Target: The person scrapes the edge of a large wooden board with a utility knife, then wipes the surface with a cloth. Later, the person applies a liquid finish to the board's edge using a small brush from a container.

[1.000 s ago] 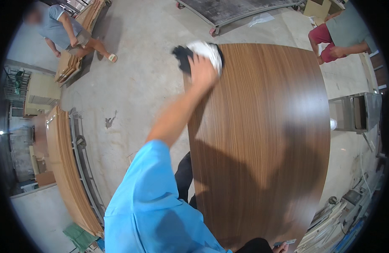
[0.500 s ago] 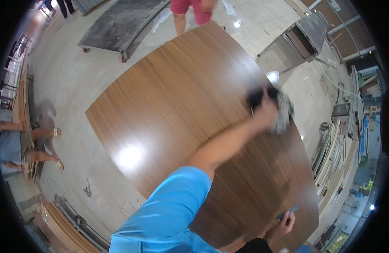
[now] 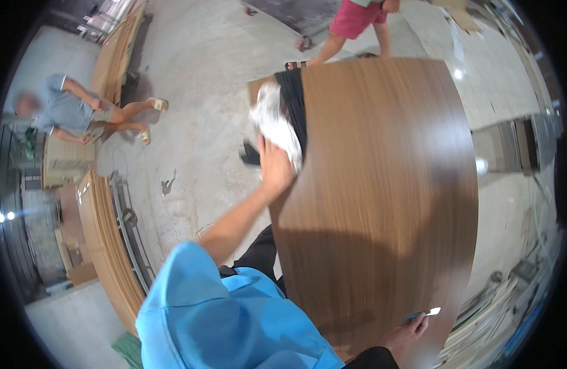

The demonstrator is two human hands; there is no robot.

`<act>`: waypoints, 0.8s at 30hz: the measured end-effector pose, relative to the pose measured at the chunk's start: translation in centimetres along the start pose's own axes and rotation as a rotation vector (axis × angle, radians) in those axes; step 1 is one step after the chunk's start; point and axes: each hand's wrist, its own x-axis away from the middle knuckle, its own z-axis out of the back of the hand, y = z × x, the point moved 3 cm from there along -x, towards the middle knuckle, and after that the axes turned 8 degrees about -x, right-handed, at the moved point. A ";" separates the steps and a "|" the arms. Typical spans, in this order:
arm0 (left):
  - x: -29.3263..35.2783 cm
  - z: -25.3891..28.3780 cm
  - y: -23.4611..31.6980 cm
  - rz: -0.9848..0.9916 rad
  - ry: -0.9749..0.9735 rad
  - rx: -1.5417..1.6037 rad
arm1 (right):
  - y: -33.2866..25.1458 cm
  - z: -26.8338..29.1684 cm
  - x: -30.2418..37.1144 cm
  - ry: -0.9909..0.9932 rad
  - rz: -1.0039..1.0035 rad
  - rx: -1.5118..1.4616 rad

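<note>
Far left: a person in grey (image 3: 71,111), with a stack of boards (image 3: 114,246) nearer the wearer. At the desk's left edge, the left hand (image 3: 276,165) lies on the near end of the white cloth (image 3: 272,117); fingers blurred, so whether its grip is closed cannot be told. From that grip the cloth extends ahead, away from the wearer, its long axis roughly along the desk's left edge. The black cloth (image 3: 294,106) touches it on the right. The wood-grain desk (image 3: 382,184) spreads rightward. At its near right, the right hand (image 3: 411,332) pinches a small flat tool (image 3: 434,312), well apart from both cloths; the left hand is the nearer.
</note>
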 end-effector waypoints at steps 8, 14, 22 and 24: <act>-17.8 -7.2 -11.6 0.848 -0.064 0.373 | -6.1 -4.8 -2.7 -0.224 0.217 -0.111; -12.8 -5.6 -9.7 0.503 0.493 0.781 | -6.3 -1.7 -0.6 -0.147 0.174 -0.008; -17.9 -11.7 -15.8 0.697 -0.001 0.599 | -10.1 -8.7 2.4 -0.261 0.304 0.026; -19.2 -12.0 -21.7 0.778 -0.001 0.380 | -10.2 -6.8 2.6 -0.138 0.304 0.061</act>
